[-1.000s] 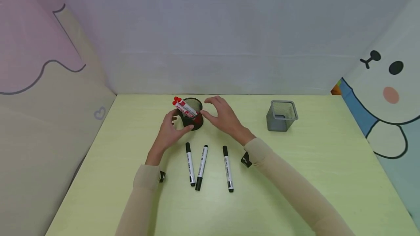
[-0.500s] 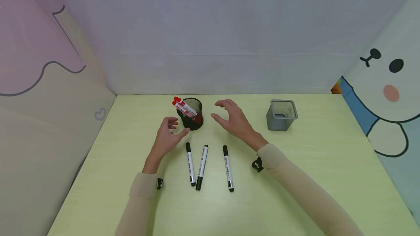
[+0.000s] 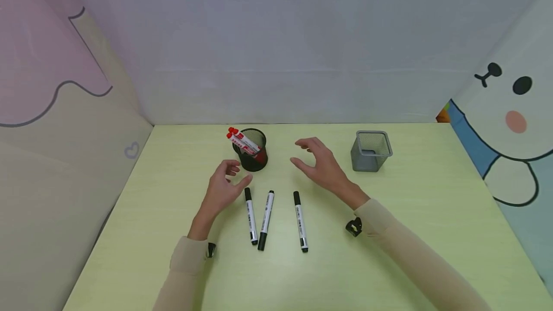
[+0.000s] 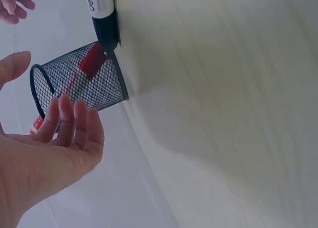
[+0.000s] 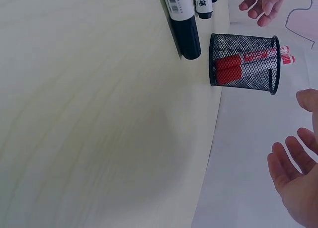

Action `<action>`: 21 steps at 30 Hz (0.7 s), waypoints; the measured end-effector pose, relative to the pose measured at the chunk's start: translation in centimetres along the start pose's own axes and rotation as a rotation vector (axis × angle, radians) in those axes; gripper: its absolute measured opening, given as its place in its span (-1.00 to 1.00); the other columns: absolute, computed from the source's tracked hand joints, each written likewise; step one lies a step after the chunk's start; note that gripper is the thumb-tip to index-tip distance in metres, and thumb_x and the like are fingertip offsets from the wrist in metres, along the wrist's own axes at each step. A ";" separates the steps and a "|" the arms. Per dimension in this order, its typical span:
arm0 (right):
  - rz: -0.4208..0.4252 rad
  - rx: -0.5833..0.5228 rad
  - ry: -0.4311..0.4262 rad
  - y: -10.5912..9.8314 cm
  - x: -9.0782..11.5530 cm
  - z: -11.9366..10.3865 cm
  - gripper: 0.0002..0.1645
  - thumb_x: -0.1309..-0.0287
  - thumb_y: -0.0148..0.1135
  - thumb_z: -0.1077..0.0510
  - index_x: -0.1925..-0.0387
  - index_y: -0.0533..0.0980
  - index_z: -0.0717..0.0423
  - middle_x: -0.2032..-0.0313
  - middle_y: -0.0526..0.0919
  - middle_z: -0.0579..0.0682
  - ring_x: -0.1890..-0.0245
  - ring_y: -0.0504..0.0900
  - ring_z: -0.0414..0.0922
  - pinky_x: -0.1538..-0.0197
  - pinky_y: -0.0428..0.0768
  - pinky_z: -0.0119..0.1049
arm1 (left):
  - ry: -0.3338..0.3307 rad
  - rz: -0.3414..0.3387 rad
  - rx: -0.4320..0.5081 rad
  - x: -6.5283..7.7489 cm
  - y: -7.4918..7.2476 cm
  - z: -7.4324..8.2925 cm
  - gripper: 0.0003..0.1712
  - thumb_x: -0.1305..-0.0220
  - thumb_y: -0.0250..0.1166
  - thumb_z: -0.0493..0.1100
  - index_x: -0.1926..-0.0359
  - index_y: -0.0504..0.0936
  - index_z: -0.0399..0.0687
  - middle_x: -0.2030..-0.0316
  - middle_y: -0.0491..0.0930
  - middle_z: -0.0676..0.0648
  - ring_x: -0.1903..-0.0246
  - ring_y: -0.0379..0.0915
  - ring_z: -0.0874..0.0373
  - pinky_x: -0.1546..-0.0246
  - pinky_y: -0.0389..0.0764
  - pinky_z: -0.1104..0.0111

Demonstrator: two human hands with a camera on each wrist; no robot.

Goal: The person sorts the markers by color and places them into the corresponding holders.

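A round black mesh pen holder [image 3: 254, 161] stands near the table's back edge, with several red-capped markers [image 3: 244, 143] leaning to the left inside it. In front of it hovers my left hand [image 3: 222, 190], fingers loosely bent and holding nothing. My right hand [image 3: 321, 166] is in the air to the right of the holder, thumb and fingers spread apart with nothing between them. Three black-capped white markers lie on the table: a left one [image 3: 250, 216], a middle one [image 3: 266, 220] and a right one [image 3: 300, 222]. Both wrist views show the hands apart from the holder.
A square grey mesh holder [image 3: 370, 152] stands at the back right of the pale yellow-green table [image 3: 389, 263]. A white cloth backdrop [image 3: 276, 52] hangs behind the table's back edge, with cartoon-printed cloth on both sides.
My right hand has drawn away from the black holder to the right and toward me. The left hand has come off the holder and moved slightly nearer to me. The markers have stayed put.
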State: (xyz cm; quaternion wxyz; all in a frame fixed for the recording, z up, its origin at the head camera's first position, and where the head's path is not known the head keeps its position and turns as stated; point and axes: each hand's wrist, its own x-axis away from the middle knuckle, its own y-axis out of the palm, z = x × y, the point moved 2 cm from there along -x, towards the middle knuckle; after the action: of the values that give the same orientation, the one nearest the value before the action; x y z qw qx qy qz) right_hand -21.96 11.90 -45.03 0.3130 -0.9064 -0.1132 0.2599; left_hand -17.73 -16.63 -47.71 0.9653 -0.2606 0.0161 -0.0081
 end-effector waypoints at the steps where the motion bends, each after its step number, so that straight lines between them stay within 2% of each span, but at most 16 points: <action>1: 0.001 -0.005 -0.001 -0.2 0.2 0.1 -0.46 -0.29 0.43 0.13 -0.22 0.50 0.23 -0.13 0.58 0.20 -0.12 0.56 0.08 -0.19 0.59 0.06 | 0.005 -0.002 -0.004 0.2 0.1 0.1 -0.37 -0.29 0.46 -0.10 -0.24 0.44 -0.29 -0.05 0.54 -0.32 -0.10 0.44 -0.18 -0.10 0.53 -0.04; 11: 0.014 -0.012 0.011 -2.0 2.5 0.7 -0.40 -0.22 0.49 0.16 -0.24 0.50 0.22 -0.14 0.58 0.13 -0.10 0.60 0.05 -0.20 0.60 -0.03 | 0.061 -0.025 -0.015 1.8 1.0 0.9 -0.44 -0.30 0.46 -0.15 -0.23 0.51 -0.28 -0.04 0.57 -0.30 -0.06 0.50 -0.18 -0.04 0.59 -0.03; 21: 0.026 -0.005 0.012 -3.8 4.6 1.1 -0.38 -0.16 0.52 0.22 -0.24 0.50 0.19 -0.14 0.59 0.14 -0.08 0.60 0.11 -0.16 0.60 0.01 | 0.120 -0.020 -0.068 3.3 1.8 1.6 -0.47 -0.27 0.49 -0.19 -0.19 0.56 -0.26 0.01 0.61 -0.26 0.02 0.53 -0.14 0.04 0.66 0.03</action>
State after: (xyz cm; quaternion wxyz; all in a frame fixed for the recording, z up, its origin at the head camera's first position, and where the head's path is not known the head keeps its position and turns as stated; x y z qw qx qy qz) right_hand -18.85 17.09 -45.22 0.3081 -0.9101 -0.1001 0.2583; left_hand -14.38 -14.33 -47.36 0.9530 -0.2926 0.0717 -0.0327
